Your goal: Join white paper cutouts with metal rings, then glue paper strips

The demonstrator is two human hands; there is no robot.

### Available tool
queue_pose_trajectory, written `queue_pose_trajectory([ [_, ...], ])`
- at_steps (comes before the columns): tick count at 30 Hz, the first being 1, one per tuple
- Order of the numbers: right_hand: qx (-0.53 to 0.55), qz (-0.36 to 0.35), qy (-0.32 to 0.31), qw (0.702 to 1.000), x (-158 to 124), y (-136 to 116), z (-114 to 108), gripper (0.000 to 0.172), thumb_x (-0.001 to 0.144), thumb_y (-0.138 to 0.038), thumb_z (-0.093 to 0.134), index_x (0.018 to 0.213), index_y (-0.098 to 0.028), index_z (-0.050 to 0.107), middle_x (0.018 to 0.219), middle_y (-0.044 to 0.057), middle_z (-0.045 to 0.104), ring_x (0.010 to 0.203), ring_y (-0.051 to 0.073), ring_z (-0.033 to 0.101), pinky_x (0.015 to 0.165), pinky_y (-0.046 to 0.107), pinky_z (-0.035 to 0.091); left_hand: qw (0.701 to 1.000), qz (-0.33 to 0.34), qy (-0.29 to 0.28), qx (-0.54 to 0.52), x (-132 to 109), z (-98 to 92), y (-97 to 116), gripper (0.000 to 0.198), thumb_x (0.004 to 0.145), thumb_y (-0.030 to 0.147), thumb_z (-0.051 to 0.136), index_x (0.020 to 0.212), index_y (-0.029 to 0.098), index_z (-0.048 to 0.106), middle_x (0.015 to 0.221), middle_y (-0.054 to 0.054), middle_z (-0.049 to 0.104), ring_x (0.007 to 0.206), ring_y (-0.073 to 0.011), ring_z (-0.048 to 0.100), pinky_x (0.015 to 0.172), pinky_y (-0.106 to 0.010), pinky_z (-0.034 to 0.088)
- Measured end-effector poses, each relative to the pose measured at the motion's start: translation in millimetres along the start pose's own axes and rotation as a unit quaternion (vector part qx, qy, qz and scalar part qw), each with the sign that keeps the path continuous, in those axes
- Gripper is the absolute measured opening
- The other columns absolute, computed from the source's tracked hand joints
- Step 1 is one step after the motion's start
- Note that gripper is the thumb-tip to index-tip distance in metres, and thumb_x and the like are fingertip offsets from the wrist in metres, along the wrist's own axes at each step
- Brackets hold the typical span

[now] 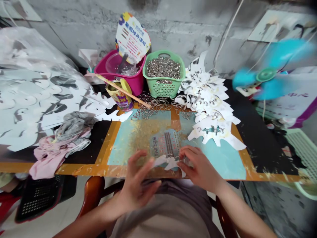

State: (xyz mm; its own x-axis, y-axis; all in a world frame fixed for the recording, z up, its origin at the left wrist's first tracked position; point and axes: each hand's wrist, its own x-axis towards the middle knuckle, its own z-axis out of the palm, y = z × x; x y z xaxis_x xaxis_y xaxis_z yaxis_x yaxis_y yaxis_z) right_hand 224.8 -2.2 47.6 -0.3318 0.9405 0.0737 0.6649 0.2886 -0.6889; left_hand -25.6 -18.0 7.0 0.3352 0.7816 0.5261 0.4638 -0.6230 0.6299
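A small white cut-out piece with a jagged outline [170, 163] is at the table's front edge, between my two hands. My right hand [198, 168] is closed at its right end, thumb and fingers pinched on it; whether a metal ring is also in the pinch is too small to tell. Left of the piece, my left hand [138, 181] has its fingers spread and holds nothing, with a fingertip close to the piece's left end. Under them lies a stained light-blue mat [138, 132] with a printed sheet [164, 142] on it. Loose metal rings [158, 107] lie beyond.
A green basket [164, 87] full of metal rings stands by the wall, beside a magenta tub [133, 79] and a tin [121, 99] with a stick [123, 91]. White cut-outs with rings [210, 105] are stacked right. Left are sheets [24, 99] and rags [64, 138]. A blue fan [266, 74] spins.
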Motion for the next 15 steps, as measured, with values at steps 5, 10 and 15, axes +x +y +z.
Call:
queue_pose_trajectory([
  [5,0.092,0.026,-0.018,0.995,-5,-16,-20,0.007,0.091,-0.021,0.062,0.091,-0.023,0.055,0.088,0.0,0.064,0.082,0.018,0.06,0.073,0.029,0.046,0.915,-0.259,0.025,-0.309,0,17.7,21,0.069,0.081,0.052,0.072,0.137,0.023,0.042,0.115,-0.014,0.057,0.095,-0.0234,0.061,0.076,-0.037,0.057],
  [10,0.148,0.019,-0.037,0.988,-6,-32,-21,0.01,0.091,-0.025,0.062,0.085,-0.023,0.054,0.077,-0.003,0.06,0.07,0.014,0.055,0.064,0.025,0.043,0.775,-0.37,-0.072,-0.507,36,37.1,36,0.046,0.077,0.058,0.073,0.093,0.016,0.062,0.07,0.001,0.053,0.054,-0.0074,0.045,0.046,-0.018,0.039],
  [15,0.136,0.051,-0.026,0.989,-7,-33,-25,0.008,0.089,-0.024,0.063,0.095,-0.021,0.059,0.079,-0.001,0.064,0.072,0.014,0.056,0.067,0.025,0.041,0.805,-0.395,-0.028,-0.441,55,36.5,44,0.042,0.078,0.046,0.077,0.066,0.015,0.053,0.055,0.005,0.046,0.046,-0.0038,0.038,0.042,-0.015,0.033],
])
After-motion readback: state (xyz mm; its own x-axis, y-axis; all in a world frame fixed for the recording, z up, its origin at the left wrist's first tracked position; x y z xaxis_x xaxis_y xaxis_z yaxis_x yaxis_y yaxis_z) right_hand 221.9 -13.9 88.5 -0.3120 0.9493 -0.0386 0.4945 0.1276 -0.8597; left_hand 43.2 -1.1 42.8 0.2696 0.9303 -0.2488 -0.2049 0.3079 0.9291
